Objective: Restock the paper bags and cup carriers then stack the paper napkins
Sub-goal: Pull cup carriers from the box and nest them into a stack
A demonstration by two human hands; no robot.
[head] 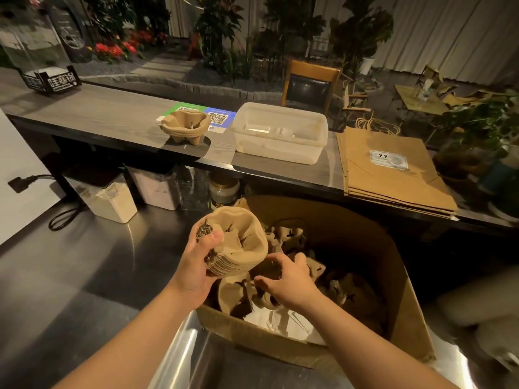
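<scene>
Left hand [196,265] grips nested tan pulp cup carriers [238,245]; right hand [286,279] reaches, fingers loosely spread, into box [365,242].

We see tan cup carriers [238,242], brown paper bags [393,169] bearing a white label, a milky white tub [280,141], a green-and-blue QR sign [216,116], and a grey wood-grain surface [112,113].

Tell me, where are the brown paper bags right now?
The paper bags lie in a flat stack at the right end of the grey counter, just right of the translucent plastic tub.
</scene>
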